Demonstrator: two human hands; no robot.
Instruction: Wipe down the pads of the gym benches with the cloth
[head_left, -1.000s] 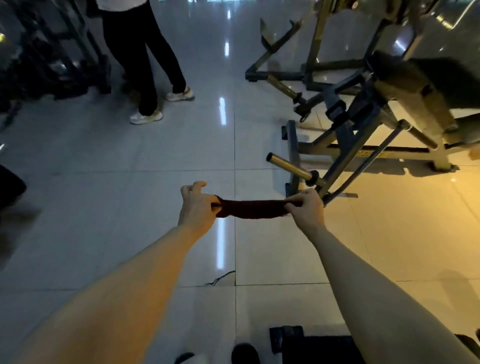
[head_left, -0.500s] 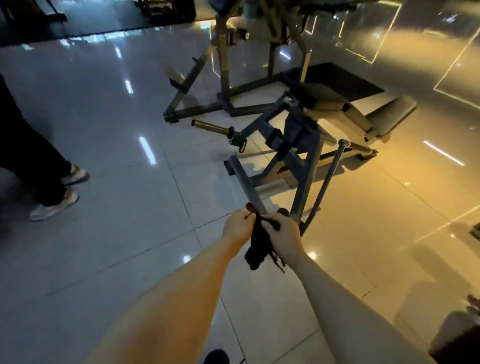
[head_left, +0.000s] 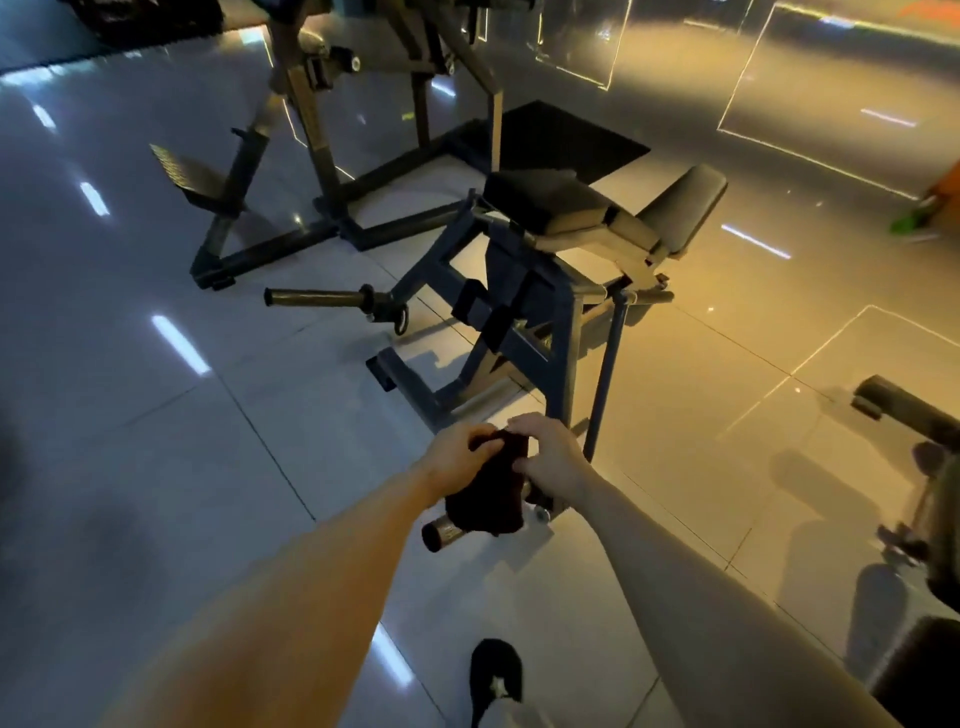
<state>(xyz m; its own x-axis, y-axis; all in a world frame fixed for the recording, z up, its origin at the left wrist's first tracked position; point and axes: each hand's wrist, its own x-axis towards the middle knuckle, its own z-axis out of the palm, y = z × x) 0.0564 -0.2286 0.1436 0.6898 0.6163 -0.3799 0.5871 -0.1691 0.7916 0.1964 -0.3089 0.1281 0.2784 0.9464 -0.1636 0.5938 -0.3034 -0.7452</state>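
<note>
A dark cloth (head_left: 491, 488) hangs bunched between my two hands in front of me. My left hand (head_left: 457, 451) grips its top left part and my right hand (head_left: 545, 452) grips its top right, the two hands close together. Beyond them stands a blue-framed gym bench (head_left: 550, 332) with a dark arm pad (head_left: 540, 200) and a seat pad (head_left: 685, 208) behind it. The cloth is well short of both pads.
A metal weight peg (head_left: 324, 298) sticks out left from the bench frame and another peg (head_left: 441, 535) pokes out below the cloth. A larger machine frame (head_left: 311, 156) stands behind. Another bench (head_left: 914, 410) is at the right edge. My shoe (head_left: 493, 670) is on the tiled floor.
The cloth was stretched flat between my hands, then my hands came together and it now hangs bunched. The view turned right toward the bench and drew closer; the standing person left the view.
</note>
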